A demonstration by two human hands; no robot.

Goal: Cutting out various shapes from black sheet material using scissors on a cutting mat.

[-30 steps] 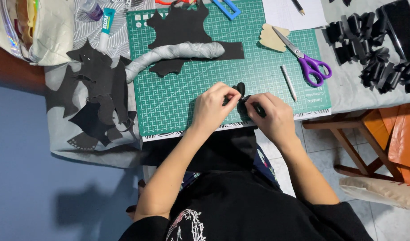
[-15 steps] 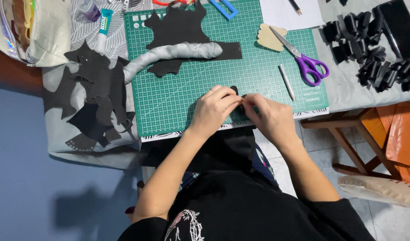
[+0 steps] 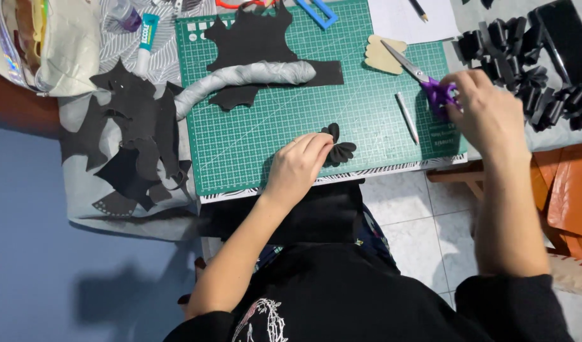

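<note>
A small black scalloped paper piece (image 3: 338,149) lies flat near the front edge of the green cutting mat (image 3: 253,152). Purple-handled scissors (image 3: 424,79) rest closed at the mat's right side, blades pointing up-left.

One green cutting mat (image 3: 272,139), one pair of purple-handled scissors (image 3: 424,79), one glue stick (image 3: 146,41). One grey padded tube (image 3: 240,79). Two hands work.

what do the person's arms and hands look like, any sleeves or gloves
Both hands are bare: no gloves, rings or watch visible on the left hand or right hand. Forearms are uncovered. Black sleeves are pushed up near the elbows, part of a black top with a pale line drawing.
</note>
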